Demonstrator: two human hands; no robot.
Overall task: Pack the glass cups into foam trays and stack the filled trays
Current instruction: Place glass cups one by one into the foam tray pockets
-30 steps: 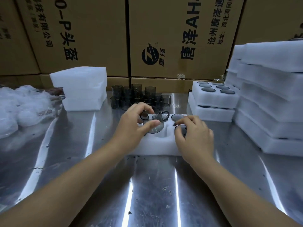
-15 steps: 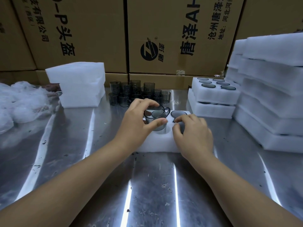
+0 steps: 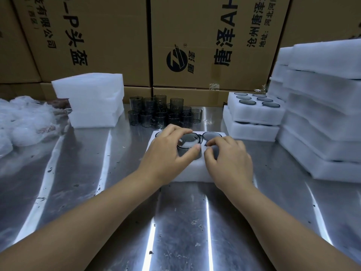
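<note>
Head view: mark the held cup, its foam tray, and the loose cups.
held cup (image 3: 188, 140), head view, open mouth.
foam tray (image 3: 195, 173), head view, bare near edge.
loose cups (image 3: 162, 112), head view, cluster middle.

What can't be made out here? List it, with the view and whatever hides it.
All head view.
1. Near slots of the foam tray: covered by the left hand, which grips a glass cup, and the right hand.
2. What the right hand's fingers touch: hidden beneath them.
3. Loose cups behind: overlapping, dark, uncountable.
4. Right foam stack: cut off by the frame edge.
5. Lower side tray contents: covered by the filled tray above.
</note>
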